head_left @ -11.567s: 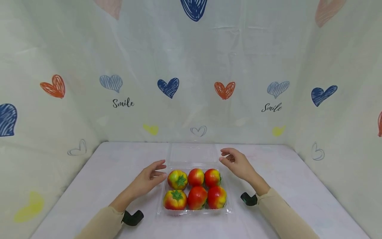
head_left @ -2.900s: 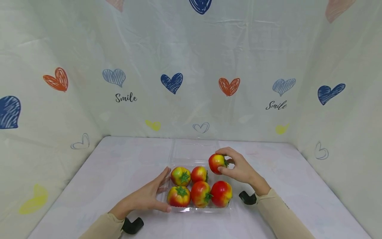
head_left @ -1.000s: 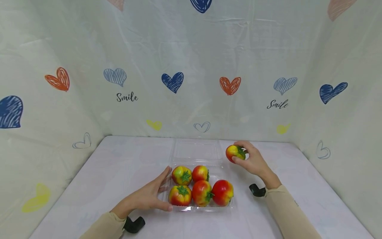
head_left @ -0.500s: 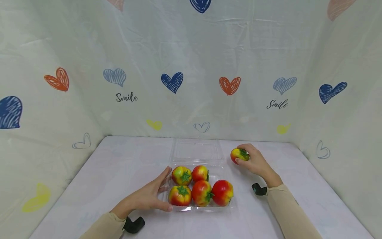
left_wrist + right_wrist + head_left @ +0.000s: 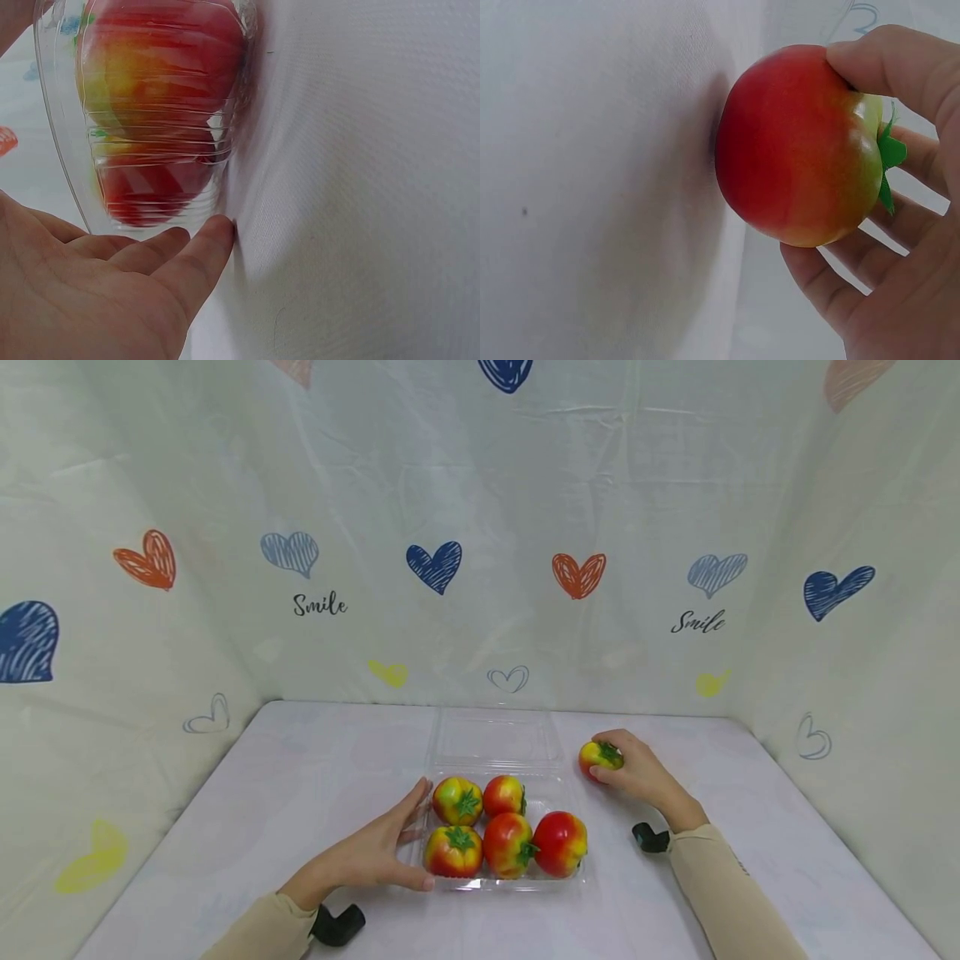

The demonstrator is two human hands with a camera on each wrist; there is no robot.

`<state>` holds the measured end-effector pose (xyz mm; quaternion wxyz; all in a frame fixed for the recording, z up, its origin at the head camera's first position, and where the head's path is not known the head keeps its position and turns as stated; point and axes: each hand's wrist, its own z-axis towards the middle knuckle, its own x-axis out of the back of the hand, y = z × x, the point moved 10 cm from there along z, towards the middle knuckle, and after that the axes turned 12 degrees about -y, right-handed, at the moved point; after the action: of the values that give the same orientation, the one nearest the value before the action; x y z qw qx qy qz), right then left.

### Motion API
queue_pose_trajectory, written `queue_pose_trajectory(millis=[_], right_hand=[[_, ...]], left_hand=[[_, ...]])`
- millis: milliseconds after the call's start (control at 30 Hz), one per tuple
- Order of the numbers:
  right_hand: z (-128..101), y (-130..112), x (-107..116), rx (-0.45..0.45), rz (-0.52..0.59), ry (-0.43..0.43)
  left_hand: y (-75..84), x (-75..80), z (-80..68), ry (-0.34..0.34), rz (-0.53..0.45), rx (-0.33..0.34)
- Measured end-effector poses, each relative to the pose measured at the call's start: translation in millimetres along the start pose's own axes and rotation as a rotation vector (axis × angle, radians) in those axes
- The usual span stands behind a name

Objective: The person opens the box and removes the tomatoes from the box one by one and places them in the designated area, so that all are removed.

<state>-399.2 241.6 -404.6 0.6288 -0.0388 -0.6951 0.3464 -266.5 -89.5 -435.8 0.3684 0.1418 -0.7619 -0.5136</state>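
Tomato [image 5: 799, 146] seen touching surface [image 5: 592, 187] only in right wrist view, gripped by right hand [image 5: 637, 772]. Left hand [image 5: 375, 852] laid flat, fingers straight, against clear tray [image 5: 525, 883].

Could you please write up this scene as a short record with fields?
Surface: white table inside a heart-print backdrop
Container: clear plastic clamshell tray, lid lying open behind it
Tray contents: five tomatoes, two at the back and three at the front
Left hand: fingers straight, resting against the tray's left side
Right hand: grip curled round one tomato, right of the tray
Held tomato: at the tabletop, though contact cannot be told
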Motion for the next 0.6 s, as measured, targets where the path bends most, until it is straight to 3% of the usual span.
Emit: queue_pose_trajectory(millis=[600], right_hand=[[1.7, -1.3, -3.9, -0.016, 0.015, -0.015]], left_hand=[[-0.4, -0.2, -0.2, 0.006, 0.021, -0.009]])
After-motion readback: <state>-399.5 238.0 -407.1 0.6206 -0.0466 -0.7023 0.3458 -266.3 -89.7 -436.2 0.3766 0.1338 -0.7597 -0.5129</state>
